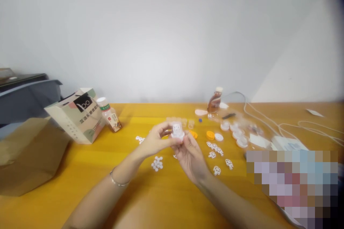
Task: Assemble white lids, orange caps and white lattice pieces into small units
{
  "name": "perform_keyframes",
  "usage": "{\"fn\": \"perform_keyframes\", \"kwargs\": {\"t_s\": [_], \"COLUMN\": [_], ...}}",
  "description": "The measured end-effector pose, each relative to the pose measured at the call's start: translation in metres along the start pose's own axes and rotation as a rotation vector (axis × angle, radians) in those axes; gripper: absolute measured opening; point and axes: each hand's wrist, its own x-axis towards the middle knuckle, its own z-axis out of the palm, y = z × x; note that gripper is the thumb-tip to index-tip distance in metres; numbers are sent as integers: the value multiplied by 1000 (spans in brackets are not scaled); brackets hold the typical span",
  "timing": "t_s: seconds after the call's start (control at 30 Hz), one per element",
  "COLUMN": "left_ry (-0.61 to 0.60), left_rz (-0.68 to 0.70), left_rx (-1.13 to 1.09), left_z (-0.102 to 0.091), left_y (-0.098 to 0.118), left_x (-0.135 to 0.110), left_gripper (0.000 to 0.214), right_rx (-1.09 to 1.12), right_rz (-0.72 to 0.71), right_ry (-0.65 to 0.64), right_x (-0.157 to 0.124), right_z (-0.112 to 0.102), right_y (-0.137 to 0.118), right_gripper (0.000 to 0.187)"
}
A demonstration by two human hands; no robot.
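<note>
Both my hands meet above the middle of the yellow table point(166, 193). My left hand point(156, 139) pinches a small white round plastic piece point(177, 131) from the left. My right hand point(189, 155) cups that piece from below, fingers curled on it. A thin bracelet point(118, 180) circles my left wrist. Small white honeycomb-shaped pieces point(157, 163) lie on the table under and beside my hands, and more white pieces point(216, 150) are scattered to the right.
A printed paper bag point(77, 116) and a small drink bottle point(110, 116) stand at the left, a brown paper bag point(27, 154) nearer. Orange lids point(210, 135), white lids point(239, 134), a tilted amber bottle point(215, 101) and white cables point(282, 125) lie to the right.
</note>
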Motion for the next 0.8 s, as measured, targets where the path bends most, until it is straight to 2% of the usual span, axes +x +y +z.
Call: {"fn": "perform_keyframes", "kwargs": {"t_s": [0.1, 0.27, 0.5, 0.63, 0.8], "left_ry": [29, -47, 89, 126, 77], "left_rz": [-50, -100, -36, -20, -160], "left_rx": [17, 17, 185, 133, -26], "left_z": [4, 8, 11, 16, 18], "left_y": [0, 0, -11, -17, -16], "left_x": [0, 0, 0, -2, -6], "left_gripper": [28, 32, 25, 27, 39], "right_rx": [-7, -9, 202, 261, 212], "right_rz": [-24, -51, 133, 151, 136], "right_ry": [1, 26, 61, 110, 122], "right_x": [0, -2, -4, -7, -10], "right_z": [-2, -1, 4, 9, 15], "right_y": [4, 8, 2, 0, -1], "right_gripper": [19, 16, 19, 17, 17]}}
